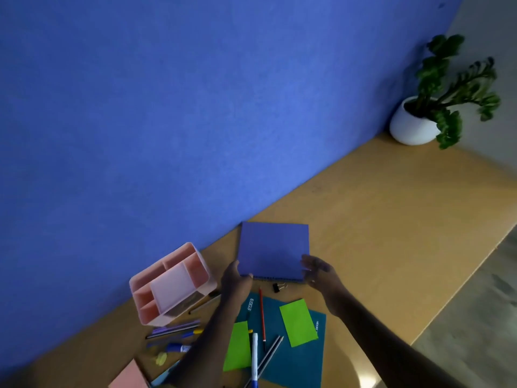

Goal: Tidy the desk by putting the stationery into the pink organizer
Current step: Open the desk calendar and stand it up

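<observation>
Left hand (236, 280) pinches blue notebook (274, 250) corner | right hand (319, 273) spread at opposite corner

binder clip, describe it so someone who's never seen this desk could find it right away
Find the blue spiral notebook over the wooden desk. Just on the near side of its spiral edge, right of the top of the red pencil, lies the binder clip. It is the only small black thing with wire handles.

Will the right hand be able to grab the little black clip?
Probably yes: the right hand is open, and the black clip lies uncovered on the desk close beside it.
</observation>
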`<state>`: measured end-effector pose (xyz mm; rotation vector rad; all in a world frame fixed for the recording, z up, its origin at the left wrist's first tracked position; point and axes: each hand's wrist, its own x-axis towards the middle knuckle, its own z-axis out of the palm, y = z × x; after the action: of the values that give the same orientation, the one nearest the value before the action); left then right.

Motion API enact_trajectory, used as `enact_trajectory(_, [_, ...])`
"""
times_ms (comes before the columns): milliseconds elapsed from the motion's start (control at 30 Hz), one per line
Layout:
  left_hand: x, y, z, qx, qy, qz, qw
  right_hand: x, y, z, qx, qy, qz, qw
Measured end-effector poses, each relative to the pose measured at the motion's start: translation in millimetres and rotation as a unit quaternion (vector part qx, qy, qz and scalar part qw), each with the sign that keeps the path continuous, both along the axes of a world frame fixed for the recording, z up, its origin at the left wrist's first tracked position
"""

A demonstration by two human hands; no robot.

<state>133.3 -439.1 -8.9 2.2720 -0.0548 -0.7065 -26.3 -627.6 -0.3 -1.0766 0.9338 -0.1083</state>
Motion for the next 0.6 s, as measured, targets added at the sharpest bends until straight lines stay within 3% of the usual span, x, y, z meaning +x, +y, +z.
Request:
enact_trajectory(300, [26,-5,-20,0.034,0.011,-0.007,0.999,0,-11,-17,-0.035,0.078,-0.021,0.996])
enact_trajectory(600, [35,-7,-17,0.022,0.028,0.028,0.999,4,-15,-29,-0.033,0.089,-0.032,0.995])
